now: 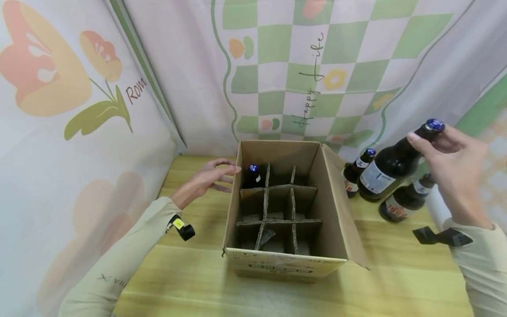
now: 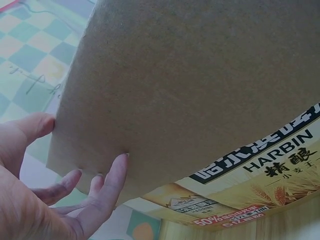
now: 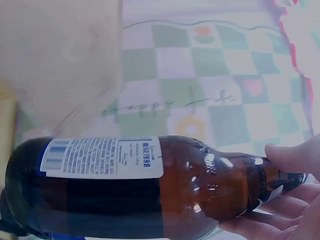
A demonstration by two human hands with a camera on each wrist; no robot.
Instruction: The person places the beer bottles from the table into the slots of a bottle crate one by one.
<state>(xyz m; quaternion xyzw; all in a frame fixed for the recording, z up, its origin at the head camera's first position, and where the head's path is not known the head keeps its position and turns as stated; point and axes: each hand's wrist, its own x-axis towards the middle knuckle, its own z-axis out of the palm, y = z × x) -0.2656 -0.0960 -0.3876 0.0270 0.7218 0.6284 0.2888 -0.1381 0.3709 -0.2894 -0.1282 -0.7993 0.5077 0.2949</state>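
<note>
My right hand [image 1: 455,167] grips a brown beer bottle [image 1: 396,163] by its neck, tilted and in the air at the right. In the right wrist view the bottle [image 3: 115,190] shows a white back label. A cardboard box [image 1: 285,262] with crossed dividers [image 1: 279,191] stands in the middle of the table. One blue-capped bottle [image 1: 253,176] stands in its far left compartment. My left hand [image 1: 214,176] is at the box's left side, fingers spread. In the left wrist view its fingertips touch a plain cardboard flap [image 2: 190,90].
Two more beer bottles, one far [image 1: 350,176] and one nearer [image 1: 402,202], stand on the wooden table [image 1: 190,273] right of the box. The box's right flap [image 1: 348,211] hangs outward toward them. Printed curtains [image 1: 190,79] enclose the table behind and at the sides.
</note>
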